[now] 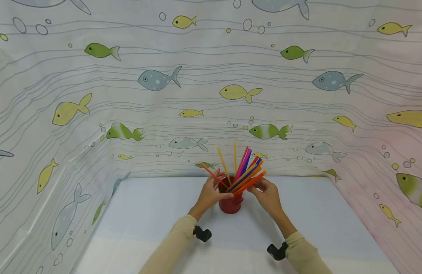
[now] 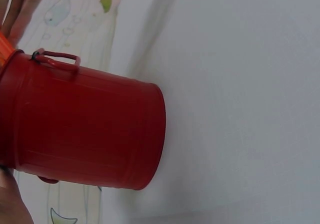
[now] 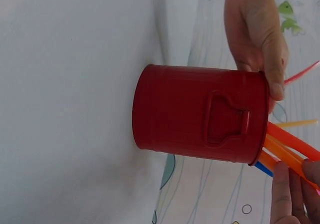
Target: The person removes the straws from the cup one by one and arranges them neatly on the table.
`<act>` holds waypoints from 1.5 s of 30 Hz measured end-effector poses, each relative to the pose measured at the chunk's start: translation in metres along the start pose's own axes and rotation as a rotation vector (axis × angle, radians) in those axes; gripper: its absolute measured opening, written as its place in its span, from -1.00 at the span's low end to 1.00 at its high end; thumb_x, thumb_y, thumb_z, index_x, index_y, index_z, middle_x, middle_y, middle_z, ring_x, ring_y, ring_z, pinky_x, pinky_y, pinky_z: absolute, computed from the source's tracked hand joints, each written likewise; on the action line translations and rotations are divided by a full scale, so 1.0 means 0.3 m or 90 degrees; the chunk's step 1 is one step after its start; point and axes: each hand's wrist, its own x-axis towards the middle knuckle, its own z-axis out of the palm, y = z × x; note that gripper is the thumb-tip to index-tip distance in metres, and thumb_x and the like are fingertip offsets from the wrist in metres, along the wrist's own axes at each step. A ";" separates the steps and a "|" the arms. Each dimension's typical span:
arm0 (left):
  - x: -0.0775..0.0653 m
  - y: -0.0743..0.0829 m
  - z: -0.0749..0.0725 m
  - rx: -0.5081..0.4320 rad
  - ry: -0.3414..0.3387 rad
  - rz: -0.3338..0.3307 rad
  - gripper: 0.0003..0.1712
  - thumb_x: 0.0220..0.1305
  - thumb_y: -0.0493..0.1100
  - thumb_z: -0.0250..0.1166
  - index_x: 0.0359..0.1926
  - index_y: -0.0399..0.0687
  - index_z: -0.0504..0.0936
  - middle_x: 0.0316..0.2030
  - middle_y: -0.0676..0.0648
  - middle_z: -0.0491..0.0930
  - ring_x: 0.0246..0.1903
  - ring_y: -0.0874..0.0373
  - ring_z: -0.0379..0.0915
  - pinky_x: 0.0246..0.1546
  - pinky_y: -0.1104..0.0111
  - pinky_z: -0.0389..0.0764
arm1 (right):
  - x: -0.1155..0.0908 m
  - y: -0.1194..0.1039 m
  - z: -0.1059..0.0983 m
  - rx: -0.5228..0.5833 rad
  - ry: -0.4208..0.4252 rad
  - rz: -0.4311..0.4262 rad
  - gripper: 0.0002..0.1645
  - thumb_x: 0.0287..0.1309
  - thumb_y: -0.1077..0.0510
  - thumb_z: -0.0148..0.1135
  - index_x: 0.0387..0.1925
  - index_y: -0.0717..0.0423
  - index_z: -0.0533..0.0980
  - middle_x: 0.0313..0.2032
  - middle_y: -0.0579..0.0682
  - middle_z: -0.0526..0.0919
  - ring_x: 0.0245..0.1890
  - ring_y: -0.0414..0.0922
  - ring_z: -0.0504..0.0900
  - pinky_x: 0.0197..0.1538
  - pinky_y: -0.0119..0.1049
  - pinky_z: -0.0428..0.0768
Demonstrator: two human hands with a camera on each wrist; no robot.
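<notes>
Left hand [image 1: 209, 192] grips red bucket [image 1: 230, 204]; right hand [image 1: 267, 196] seemingly pinches orange straws [image 1: 250, 183].

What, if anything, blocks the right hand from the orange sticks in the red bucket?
Nothing visible: the right hand has its fingers at the orange sticks, which lean out over the rim toward it. The left hand holds the red bucket from the other side, not between them.

Red bucket [image 1: 230, 205], orange, pink, blue and yellow sticks [image 1: 250, 183], fish-patterned backdrop [image 1: 204, 57], white table [image 1: 156, 213]
</notes>
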 end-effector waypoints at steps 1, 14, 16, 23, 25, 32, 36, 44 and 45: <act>-0.001 0.003 0.000 0.000 -0.001 -0.004 0.20 -0.04 -0.07 0.58 0.52 0.08 0.04 0.32 -0.01 0.33 0.36 0.11 0.19 0.30 0.23 0.29 | -0.001 0.001 0.001 0.004 0.005 0.000 -0.63 0.15 0.06 0.40 -0.05 0.15 0.60 -0.15 0.01 0.70 -0.05 -0.06 0.67 -0.05 -0.31 0.66; -0.007 0.039 -0.005 -0.001 -0.014 -0.011 0.18 0.01 -0.15 0.55 0.52 -0.04 -0.01 0.34 -0.14 0.29 0.37 0.02 0.17 0.33 0.18 0.23 | -0.019 -0.133 -0.024 0.002 0.020 -0.013 -0.69 0.18 0.27 0.34 -0.05 0.32 0.58 -0.12 0.17 0.68 0.00 0.09 0.65 -0.04 -0.31 0.64; -0.005 0.026 -0.004 -0.004 -0.013 -0.013 0.19 -0.01 -0.10 0.56 0.52 0.02 0.01 0.32 -0.08 0.30 0.37 0.08 0.17 0.32 0.22 0.25 | -0.024 -0.157 -0.030 -0.009 0.028 -0.013 -0.69 0.18 0.27 0.34 -0.06 0.33 0.58 -0.11 0.17 0.68 0.00 0.07 0.65 -0.04 -0.34 0.64; -0.003 0.014 -0.005 0.005 -0.015 -0.014 0.21 -0.05 0.01 0.57 0.52 0.00 0.03 0.30 0.01 0.32 0.36 0.15 0.18 0.31 0.27 0.28 | -0.018 -0.182 -0.053 -0.011 0.043 -0.029 -0.71 0.21 0.27 0.32 -0.07 0.36 0.58 -0.11 0.18 0.68 0.02 0.07 0.64 -0.03 -0.42 0.61; -0.003 0.016 -0.006 0.011 -0.017 -0.016 0.21 -0.04 0.01 0.57 0.52 -0.04 0.03 0.30 0.01 0.32 0.36 0.15 0.19 0.30 0.28 0.28 | -0.014 -0.187 -0.064 -0.002 0.052 -0.036 -0.72 0.21 0.27 0.31 -0.09 0.36 0.58 -0.12 0.18 0.68 0.03 0.08 0.63 -0.02 -0.45 0.60; -0.001 0.024 -0.008 0.019 -0.018 -0.026 0.20 -0.03 0.03 0.56 0.52 0.00 0.03 0.31 0.01 0.33 0.36 0.17 0.19 0.30 0.29 0.28 | 0.004 -0.214 -0.103 0.026 0.072 -0.053 -0.73 0.24 0.28 0.27 -0.07 0.39 0.55 -0.09 0.21 0.66 0.03 0.08 0.63 -0.05 -0.43 0.61; -0.002 0.029 -0.008 0.025 -0.019 -0.030 0.19 -0.02 0.00 0.56 0.52 0.04 0.04 0.31 0.01 0.33 0.36 0.17 0.18 0.30 0.30 0.28 | 0.017 -0.228 -0.129 0.045 0.084 -0.061 -0.72 0.24 0.28 0.28 -0.06 0.38 0.54 -0.07 0.23 0.64 -0.01 -0.01 0.66 -0.08 -0.38 0.64; 0.000 0.021 -0.010 0.036 -0.020 -0.023 0.20 -0.04 0.00 0.57 0.52 0.02 0.04 0.31 0.03 0.33 0.36 0.18 0.19 0.31 0.30 0.27 | 0.057 -0.226 -0.199 0.094 0.113 -0.106 -0.69 0.22 0.31 0.27 -0.02 0.37 0.52 -0.10 0.29 0.63 -0.11 -0.03 0.70 -0.10 -0.30 0.66; 0.000 0.021 -0.010 0.035 -0.020 -0.024 0.20 -0.04 -0.01 0.57 0.52 0.02 0.04 0.31 0.03 0.33 0.36 0.18 0.19 0.31 0.31 0.27 | 0.066 -0.219 -0.208 0.102 0.118 -0.114 -0.69 0.22 0.31 0.27 -0.02 0.37 0.52 -0.10 0.30 0.63 -0.12 -0.05 0.70 -0.11 -0.30 0.66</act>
